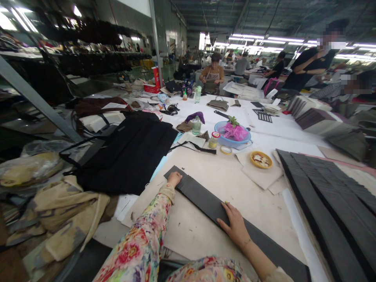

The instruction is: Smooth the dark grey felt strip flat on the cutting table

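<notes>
A long dark grey strip of fabric-like material point(205, 199) lies slantwise across the paper-covered table in front of me. My left hand point(174, 179) is closed on its far left end, with the fingertips partly hidden. Lower down, my right hand point(236, 226) rests flat on the strip, fingers stretched out and slightly apart. The strip's near end reaches toward the bottom right, beneath my right forearm. To the right lies a stack of similar dark grey strips point(326, 196), overlapping one another.
Black fabric point(126, 150) covers the table's left side, near a camouflage garment point(61, 215). Beyond the strip are a yellow bowl point(261, 160), a tape roll point(226, 150), a red-lidded jar point(214, 140) and a blue basin point(248, 138). Other people work farther back.
</notes>
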### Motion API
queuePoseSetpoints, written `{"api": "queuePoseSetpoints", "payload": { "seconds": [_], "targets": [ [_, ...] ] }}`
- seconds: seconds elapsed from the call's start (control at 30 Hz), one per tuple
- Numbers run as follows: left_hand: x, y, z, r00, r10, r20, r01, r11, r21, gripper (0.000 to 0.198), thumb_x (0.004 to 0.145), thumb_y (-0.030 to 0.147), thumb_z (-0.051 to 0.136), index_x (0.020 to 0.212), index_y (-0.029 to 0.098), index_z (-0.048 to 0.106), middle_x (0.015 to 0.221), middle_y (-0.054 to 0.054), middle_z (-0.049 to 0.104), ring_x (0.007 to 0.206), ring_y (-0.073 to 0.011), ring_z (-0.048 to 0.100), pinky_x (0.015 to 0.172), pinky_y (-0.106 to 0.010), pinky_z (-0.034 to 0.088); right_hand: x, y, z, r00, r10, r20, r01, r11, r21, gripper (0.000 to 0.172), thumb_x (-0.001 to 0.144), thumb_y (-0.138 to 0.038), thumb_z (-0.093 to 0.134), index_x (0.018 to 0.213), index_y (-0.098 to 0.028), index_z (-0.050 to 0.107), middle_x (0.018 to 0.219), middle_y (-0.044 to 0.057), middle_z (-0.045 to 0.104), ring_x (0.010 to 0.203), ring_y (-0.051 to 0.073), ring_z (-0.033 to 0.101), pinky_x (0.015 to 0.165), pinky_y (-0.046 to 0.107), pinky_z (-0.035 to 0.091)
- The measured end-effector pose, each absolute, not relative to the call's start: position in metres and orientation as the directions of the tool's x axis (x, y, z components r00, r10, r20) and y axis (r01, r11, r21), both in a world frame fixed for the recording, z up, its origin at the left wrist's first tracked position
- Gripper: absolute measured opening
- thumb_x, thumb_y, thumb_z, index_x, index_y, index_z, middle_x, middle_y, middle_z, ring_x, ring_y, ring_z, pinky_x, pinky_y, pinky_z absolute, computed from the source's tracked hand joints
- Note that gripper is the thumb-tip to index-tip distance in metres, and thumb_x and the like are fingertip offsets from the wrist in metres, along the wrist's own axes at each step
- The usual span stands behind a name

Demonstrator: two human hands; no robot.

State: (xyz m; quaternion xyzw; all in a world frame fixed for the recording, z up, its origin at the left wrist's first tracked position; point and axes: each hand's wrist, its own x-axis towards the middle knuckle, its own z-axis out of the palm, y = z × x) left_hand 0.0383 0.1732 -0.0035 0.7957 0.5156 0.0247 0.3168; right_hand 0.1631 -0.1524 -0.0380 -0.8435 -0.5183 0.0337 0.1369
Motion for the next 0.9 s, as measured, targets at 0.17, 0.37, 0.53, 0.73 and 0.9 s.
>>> {"api": "queuePoseSetpoints", "payload": {
  "seconds": [0.17,0.37,0.53,0.73,0.9],
  "targets": [
    [0.040,0.172,-0.006,0.478,0.836,-0.270,0.801,-0.289,0.524,0.020,0.077,0.030,0.051,0.079,0.013,0.062,0.087,-0.009,0.061,0.082,-0.0172,0.056,0.072,-0.024,0.040,0.163,-0.152,-0.038,0.458,0.885,0.087,0.868,-0.424,-0.258,0.065,0.079,-0.056,0.036,0.130,-0.016,0.036,0.133,0.009,0.034,0.122,0.022,0.032,0.102,0.041,0.024],
    [0.036,0.163,-0.007,0.454,0.882,-0.123,0.787,-0.333,0.519,0.021,0.075,0.026,0.053,0.089,0.012,0.059,0.103,-0.012,0.052,0.091,-0.0175,0.052,0.083,-0.026,0.037,0.165,-0.151,-0.034,0.464,0.882,0.082,0.862,-0.428,-0.270,0.064,0.079,-0.056,0.037,0.129,-0.016,0.037,0.131,0.010,0.036,0.121,0.022,0.033,0.101,0.040,0.025],
    [0.031,0.126,0.009,0.511,0.854,0.101,0.702,-0.482,0.524,0.025,0.080,0.018,0.045,0.102,0.017,0.053,0.109,-0.007,0.048,0.103,-0.0160,0.043,0.090,-0.027,0.031,0.164,-0.151,-0.033,0.461,0.885,0.062,0.855,-0.425,-0.298,0.065,0.078,-0.056,0.039,0.130,-0.017,0.036,0.131,0.010,0.036,0.120,0.022,0.033,0.102,0.041,0.024],
    [0.026,0.037,-0.006,0.843,0.468,0.266,0.321,-0.833,0.450,0.023,0.083,0.030,0.043,0.101,0.022,0.055,0.106,-0.003,0.051,0.103,-0.0160,0.042,0.089,-0.030,0.031,0.171,-0.150,-0.015,0.459,0.888,-0.025,0.828,-0.438,-0.351,0.070,0.075,-0.052,0.045,0.132,-0.014,0.032,0.131,0.012,0.035,0.121,0.022,0.032,0.101,0.038,0.024],
    [0.027,0.024,-0.034,0.829,0.476,0.295,0.340,-0.846,0.411,0.031,0.084,0.031,0.038,0.109,0.021,0.054,0.112,-0.005,0.051,0.107,-0.0171,0.040,0.094,-0.032,0.029,0.203,-0.142,0.012,0.465,0.830,-0.308,0.754,-0.554,-0.353,0.065,0.071,-0.054,0.049,0.121,-0.013,0.045,0.116,0.012,0.048,0.108,0.022,0.044,0.093,0.033,0.034]
  ]
}}
